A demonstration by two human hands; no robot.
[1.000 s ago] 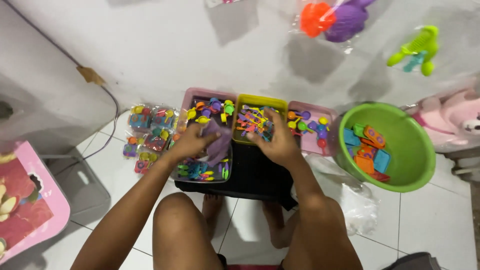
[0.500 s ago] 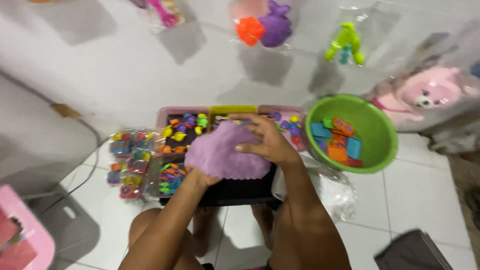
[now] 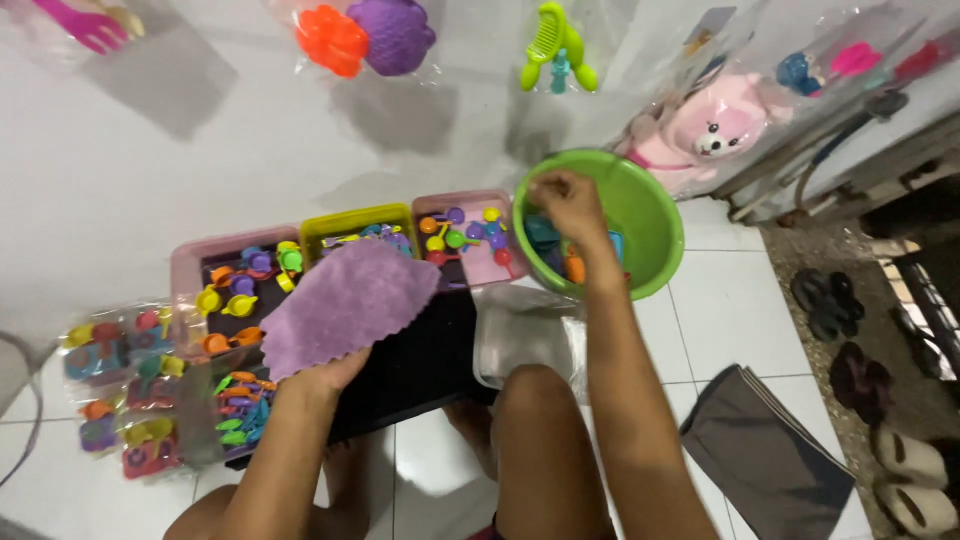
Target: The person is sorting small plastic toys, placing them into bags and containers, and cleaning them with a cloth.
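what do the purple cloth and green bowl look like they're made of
Purple cloth: apparently soft microfibre or terry, matte and fuzzy, with a wavy stitched edge, draping limp from the left hand.
Green bowl: likely rigid plastic, smooth, uniform colour, slightly glossy rim.

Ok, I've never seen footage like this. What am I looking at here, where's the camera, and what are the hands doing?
There is no machine: a person works with bare hands, and the single camera sits on their head, looking down past their knees at a white tiled floor. The left hand holds a purple cloth spread over pink and yellow trays of small coloured plastic toys. The right hand reaches into a green basin holding more toy pieces. Bagged toys lie at the left, a clear plastic bag by the knee.
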